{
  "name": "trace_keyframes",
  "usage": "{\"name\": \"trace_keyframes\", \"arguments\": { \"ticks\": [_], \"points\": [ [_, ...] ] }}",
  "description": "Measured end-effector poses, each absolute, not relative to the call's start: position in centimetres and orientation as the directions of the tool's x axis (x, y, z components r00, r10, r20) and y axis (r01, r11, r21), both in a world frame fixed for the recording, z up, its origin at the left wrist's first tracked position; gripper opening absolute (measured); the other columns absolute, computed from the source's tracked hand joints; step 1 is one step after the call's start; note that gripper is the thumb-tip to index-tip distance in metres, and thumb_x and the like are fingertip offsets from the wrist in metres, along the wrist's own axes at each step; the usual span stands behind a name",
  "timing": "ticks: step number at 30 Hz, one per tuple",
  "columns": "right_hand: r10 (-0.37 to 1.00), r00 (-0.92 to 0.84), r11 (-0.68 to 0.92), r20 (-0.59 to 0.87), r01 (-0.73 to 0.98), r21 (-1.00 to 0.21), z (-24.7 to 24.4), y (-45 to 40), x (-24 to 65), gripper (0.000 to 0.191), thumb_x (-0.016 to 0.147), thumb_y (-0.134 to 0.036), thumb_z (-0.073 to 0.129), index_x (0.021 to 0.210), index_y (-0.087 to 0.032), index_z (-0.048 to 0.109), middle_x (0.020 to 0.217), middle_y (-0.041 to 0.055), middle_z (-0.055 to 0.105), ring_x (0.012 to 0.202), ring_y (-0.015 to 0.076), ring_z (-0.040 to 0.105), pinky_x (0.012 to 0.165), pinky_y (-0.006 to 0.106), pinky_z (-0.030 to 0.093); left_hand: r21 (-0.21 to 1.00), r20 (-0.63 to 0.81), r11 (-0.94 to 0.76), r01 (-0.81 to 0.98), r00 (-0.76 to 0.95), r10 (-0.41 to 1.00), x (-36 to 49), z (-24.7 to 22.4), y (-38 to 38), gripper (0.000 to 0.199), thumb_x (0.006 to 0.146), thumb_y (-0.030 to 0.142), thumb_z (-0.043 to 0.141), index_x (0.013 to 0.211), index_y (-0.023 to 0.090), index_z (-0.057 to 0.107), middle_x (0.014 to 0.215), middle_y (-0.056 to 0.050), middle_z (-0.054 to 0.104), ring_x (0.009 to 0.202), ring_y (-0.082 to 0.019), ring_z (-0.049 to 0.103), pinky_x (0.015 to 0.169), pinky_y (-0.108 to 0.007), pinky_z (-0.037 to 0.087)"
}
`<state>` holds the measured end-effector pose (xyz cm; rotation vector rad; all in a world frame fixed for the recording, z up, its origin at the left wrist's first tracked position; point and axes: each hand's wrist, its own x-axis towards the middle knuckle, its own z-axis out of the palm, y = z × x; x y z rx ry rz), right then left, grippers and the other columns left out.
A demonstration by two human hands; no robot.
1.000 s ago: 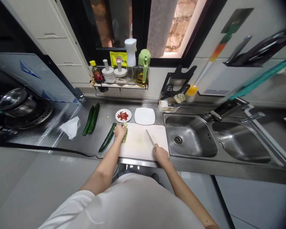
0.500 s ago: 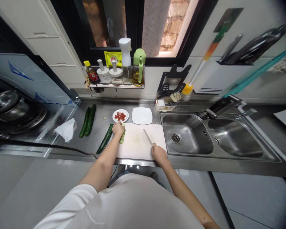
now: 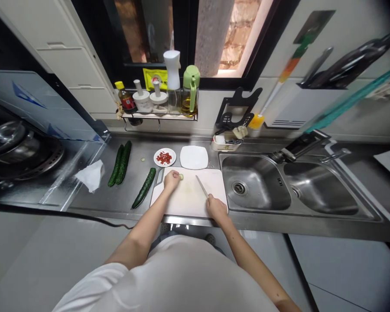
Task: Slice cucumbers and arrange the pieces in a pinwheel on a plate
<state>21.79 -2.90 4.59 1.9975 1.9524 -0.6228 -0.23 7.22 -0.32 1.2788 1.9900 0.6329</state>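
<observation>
On the white cutting board (image 3: pixel 195 203), my left hand (image 3: pixel 171 181) is closed around cucumber slices (image 3: pixel 181 177); a pale green round shows at its fingertips, and the others are hidden by the hand. My right hand (image 3: pixel 217 208) grips a knife (image 3: pixel 201 186) by the handle at the board's right side, the blade lying low over the board and angled up to the left. A whole cucumber (image 3: pixel 144 188) rests on the counter left of the board. Behind the board stand a small plate of chopped red pieces (image 3: pixel 164 157) and a bare white plate (image 3: pixel 194 157).
Two more cucumbers (image 3: pixel 120 164) and a crumpled white tissue (image 3: pixel 90 175) lie farther left, near a stove with a pot (image 3: pixel 11 141). A double sink (image 3: pixel 255 201) adjoins the board's right. A rack (image 3: pixel 159 116) of seasonings hangs at the back.
My left hand has moved right from the board's left edge, taking the row of cucumber slices with it. My right hand and the knife have stayed in place.
</observation>
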Motion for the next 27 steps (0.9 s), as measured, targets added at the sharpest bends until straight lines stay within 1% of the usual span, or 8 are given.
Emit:
{"name": "trace_keyframes", "arguments": {
  "ticks": [3, 5, 14, 19, 21, 25, 27],
  "points": [
    [0.870, 0.000, -0.058, -0.493, 0.993, -0.103, 4.5, -2.8, 21.8, 0.034, 0.097, -0.027, 0.028, 0.119, -0.015, 0.051, 0.102, 0.0165, 0.069, 0.101, 0.0254, 0.064, 0.080, 0.033, 0.042, 0.743, -0.293, 0.378, 0.552, -0.240, 0.926, 1.6, -1.0, 5.7, 0.019, 0.075, 0.024, 0.065, 0.094, 0.020, 0.064, 0.078, 0.001, 0.067, 0.069, -0.012, 0.060, 0.063, -0.022, 0.042],
    [0.868, -0.004, -0.057, -0.496, 0.993, -0.107, 4.6, -2.8, 21.8, 0.033, 0.097, -0.026, 0.028, 0.119, -0.015, 0.050, 0.102, 0.0167, 0.068, 0.101, 0.0258, 0.064, 0.080, 0.034, 0.043, 0.741, -0.299, 0.368, 0.562, -0.215, 0.930, 2.4, -1.4, 4.9, 0.018, 0.075, 0.023, 0.065, 0.093, 0.021, 0.065, 0.078, 0.001, 0.068, 0.071, -0.012, 0.061, 0.065, -0.022, 0.042],
    [0.863, 0.000, -0.060, -0.505, 0.993, -0.102, 4.7, -2.8, 21.8, 0.033, 0.097, -0.026, 0.029, 0.121, -0.016, 0.049, 0.104, 0.0165, 0.068, 0.102, 0.0251, 0.064, 0.081, 0.034, 0.043, 0.638, -0.305, 0.323, 0.699, -0.155, 0.940, 3.3, -1.3, 3.4, 0.012, 0.078, 0.027, 0.063, 0.090, 0.025, 0.065, 0.085, 0.002, 0.070, 0.081, -0.015, 0.062, 0.070, -0.025, 0.041],
    [0.865, 0.001, -0.066, -0.502, 0.992, -0.111, 4.5, -2.8, 21.9, 0.033, 0.098, -0.026, 0.028, 0.122, -0.017, 0.049, 0.104, 0.0162, 0.068, 0.102, 0.0238, 0.064, 0.082, 0.033, 0.043, 0.572, -0.237, 0.271, 0.774, -0.161, 0.958, 3.0, -1.7, 3.1, 0.013, 0.079, 0.028, 0.062, 0.091, 0.024, 0.065, 0.091, -0.002, 0.068, 0.089, -0.018, 0.061, 0.076, -0.027, 0.042],
    [0.869, -0.002, -0.061, -0.495, 0.992, -0.110, 4.3, -2.8, 22.0, 0.034, 0.098, -0.027, 0.028, 0.122, -0.017, 0.049, 0.103, 0.0162, 0.068, 0.101, 0.0242, 0.065, 0.081, 0.033, 0.043, 0.574, -0.231, 0.269, 0.773, -0.162, 0.959, 2.8, -1.8, 3.2, 0.013, 0.079, 0.028, 0.063, 0.091, 0.023, 0.065, 0.092, -0.003, 0.067, 0.089, -0.018, 0.061, 0.077, -0.027, 0.042],
    [0.874, -0.008, -0.053, -0.485, 0.992, -0.111, 4.3, -2.7, 22.2, 0.034, 0.098, -0.028, 0.028, 0.120, -0.017, 0.050, 0.103, 0.0151, 0.068, 0.100, 0.0240, 0.065, 0.080, 0.032, 0.042, 0.613, -0.275, 0.302, 0.730, -0.161, 0.948, 2.4, -1.8, 3.7, 0.013, 0.080, 0.026, 0.061, 0.092, 0.022, 0.064, 0.088, -0.002, 0.068, 0.086, -0.017, 0.062, 0.075, -0.026, 0.042],
    [0.872, -0.012, -0.052, -0.489, 0.992, -0.117, 4.6, -2.6, 22.4, 0.034, 0.098, -0.029, 0.027, 0.119, -0.017, 0.051, 0.104, 0.0145, 0.068, 0.101, 0.0236, 0.064, 0.081, 0.032, 0.042, 0.612, -0.293, 0.314, 0.725, -0.162, 0.943, 2.2, -1.7, 4.0, 0.013, 0.080, 0.024, 0.061, 0.092, 0.022, 0.064, 0.087, -0.002, 0.069, 0.086, -0.017, 0.062, 0.075, -0.026, 0.042]
  ]
}}
